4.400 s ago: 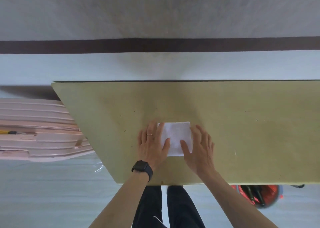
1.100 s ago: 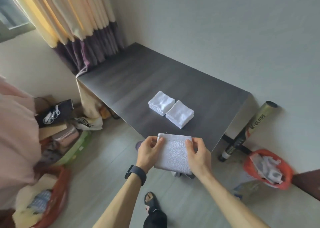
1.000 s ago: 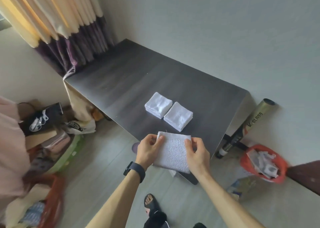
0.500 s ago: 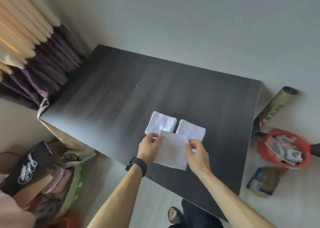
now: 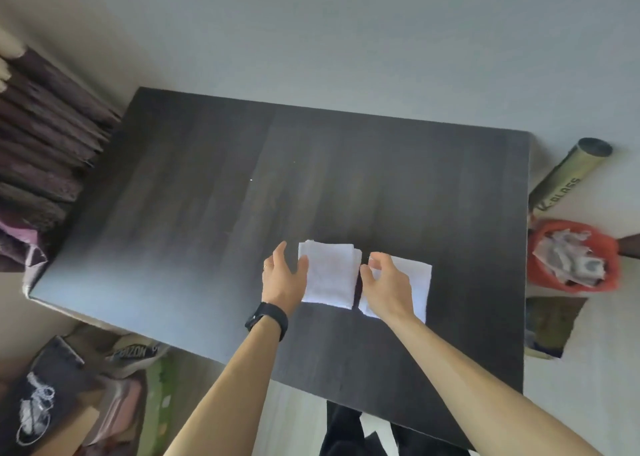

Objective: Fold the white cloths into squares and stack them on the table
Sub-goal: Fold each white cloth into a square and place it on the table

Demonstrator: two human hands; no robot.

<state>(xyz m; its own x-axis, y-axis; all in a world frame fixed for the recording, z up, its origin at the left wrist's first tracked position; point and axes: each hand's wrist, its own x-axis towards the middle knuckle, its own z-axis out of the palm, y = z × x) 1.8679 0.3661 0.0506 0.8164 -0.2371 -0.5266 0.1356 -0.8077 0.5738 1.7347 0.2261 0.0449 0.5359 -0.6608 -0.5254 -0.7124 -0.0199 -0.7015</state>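
Observation:
Two stacks of folded white cloths lie side by side on the dark wooden table (image 5: 207, 213). The left stack (image 5: 329, 277) has a folded square lying on top. My left hand (image 5: 282, 277) is spread just left of that stack, thumb at its edge, gripping nothing. My right hand (image 5: 388, 284) hovers with loosely curled fingers between the stacks, holding nothing. It covers the left part of the right stack (image 5: 419, 282).
An orange bin (image 5: 540, 268) full of crumpled paper stands on the floor right of the table, with a cardboard tube (image 5: 568, 178) behind it and a box (image 5: 550, 327) in front. Dark curtains (image 5: 41, 150) hang at the left. Bags and clutter (image 5: 69, 386) lie lower left.
I carried the folded cloth from the yellow table to the dark table. Both hands have let go of it, and it now lies on the left stack.

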